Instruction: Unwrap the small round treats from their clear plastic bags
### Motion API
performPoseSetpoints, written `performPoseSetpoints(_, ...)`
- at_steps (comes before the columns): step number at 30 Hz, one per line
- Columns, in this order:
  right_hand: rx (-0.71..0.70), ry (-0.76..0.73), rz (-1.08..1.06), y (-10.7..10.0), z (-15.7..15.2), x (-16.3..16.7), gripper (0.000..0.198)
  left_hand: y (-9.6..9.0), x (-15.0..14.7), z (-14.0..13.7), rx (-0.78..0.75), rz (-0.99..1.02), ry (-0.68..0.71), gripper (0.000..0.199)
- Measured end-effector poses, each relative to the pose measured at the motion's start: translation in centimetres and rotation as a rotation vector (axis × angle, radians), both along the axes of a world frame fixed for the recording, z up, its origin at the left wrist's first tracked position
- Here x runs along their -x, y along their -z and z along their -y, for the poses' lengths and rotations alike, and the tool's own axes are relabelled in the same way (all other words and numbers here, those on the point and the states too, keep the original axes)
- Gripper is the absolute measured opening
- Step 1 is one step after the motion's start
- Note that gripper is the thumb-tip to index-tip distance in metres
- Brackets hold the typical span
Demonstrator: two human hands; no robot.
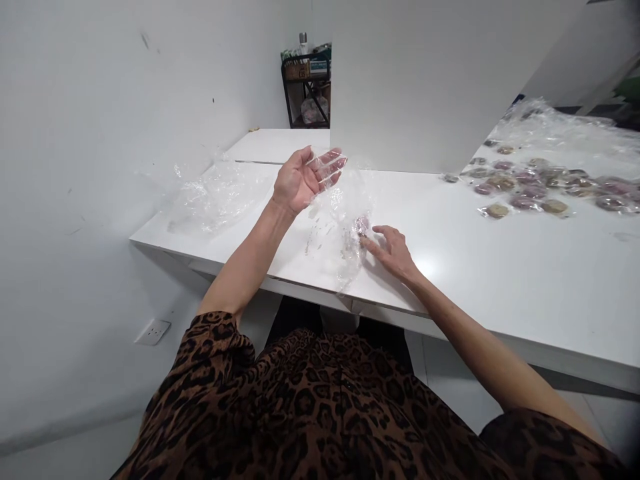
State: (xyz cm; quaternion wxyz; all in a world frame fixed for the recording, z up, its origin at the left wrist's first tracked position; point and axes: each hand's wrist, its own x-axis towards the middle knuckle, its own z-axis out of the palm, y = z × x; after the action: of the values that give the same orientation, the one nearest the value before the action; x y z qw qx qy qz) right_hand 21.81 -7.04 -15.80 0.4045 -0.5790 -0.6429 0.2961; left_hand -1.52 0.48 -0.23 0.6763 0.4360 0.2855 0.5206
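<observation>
My left hand (pixel 310 177) is held palm up above the white table, fingers stretched out. Clear plastic film (pixel 345 193) lies over its fingers and hangs down to the tabletop; whether the hand is inside a bag, I cannot tell. Low in that film, a small pinkish piece (pixel 361 223) shows, with a brownish bit below it. My right hand (pixel 393 250) rests low at the right of the film. Its thumb and fingers are apart, and the thumb tip meets the film by the brownish bit.
A heap of crumpled clear plastic (pixel 210 197) lies on the table (pixel 500 267) at left. Several round pink and tan pieces in clear wrapping (pixel 530 187) are spread at right, beside more film (pixel 560 130). A white panel (pixel 410 87) stands behind; a black shelf (pixel 306 87) is farther back.
</observation>
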Motion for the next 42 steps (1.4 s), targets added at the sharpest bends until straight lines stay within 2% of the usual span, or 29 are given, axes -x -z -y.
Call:
performPoseSetpoints(5,-0.107,0.045,-0.094,-0.2,0.2,1.0,0.071,-1.7,-1.9,0.3,0.087,0.033,0.031,0.038)
performPoseSetpoints(10,-0.096,0.175,-0.319,0.7,-0.8,1.0,0.061,-4.2,-2.9,0.5,-0.06,0.004,0.02,0.039)
performPoseSetpoints(15,-0.079,0.322,-0.437,1.2,-1.3,-0.4,0.055,-4.6,-2.4,-0.2,-0.205,-0.141,-0.154,0.032)
performPoseSetpoints(17,-0.096,0.309,-0.391,0.8,-0.9,-0.5,0.055,-4.5,-2.1,-0.3,-0.232,-0.173,-0.158,0.03)
performPoseSetpoints(20,-0.147,0.183,-0.198,0.1,-0.5,0.0,0.05,-4.7,-1.6,-0.2,-0.261,-0.198,-0.152,0.026)
performPoseSetpoints(23,-0.231,0.014,0.009,-0.3,-0.5,0.9,0.044,-5.7,-1.5,0.3,-0.306,-0.258,-0.212,0.024)
performPoseSetpoints(25,-0.244,-0.034,0.054,-0.3,-0.7,1.3,0.041,-6.7,-1.6,0.9,-0.336,-0.299,-0.239,0.031)
performPoseSetpoints(28,-0.151,0.01,-0.042,0.1,-1.1,0.9,0.041,-8.4,-2.1,1.6,-0.364,-0.324,-0.214,0.045)
performPoseSetpoints(31,-0.071,0.114,-0.203,0.8,-1.4,-0.1,0.041,-9.9,-2.6,1.9,-0.386,-0.247,-0.148,0.051)
performPoseSetpoints(36,-0.08,0.216,-0.365,1.2,-1.5,-1.1,0.039,-11.5,-3.6,1.1,-0.392,-0.058,0.016,0.058)
performPoseSetpoints(39,-0.082,0.209,-0.347,0.9,-1.0,-1.3,0.042,-12.1,-3.9,0.8,-0.378,0.001,0.078,0.062)
performPoseSetpoints(42,-0.049,0.094,-0.194,0.4,-0.5,-1.4,0.056,-12.4,-3.1,1.1,-0.377,-0.036,0.0,0.059)
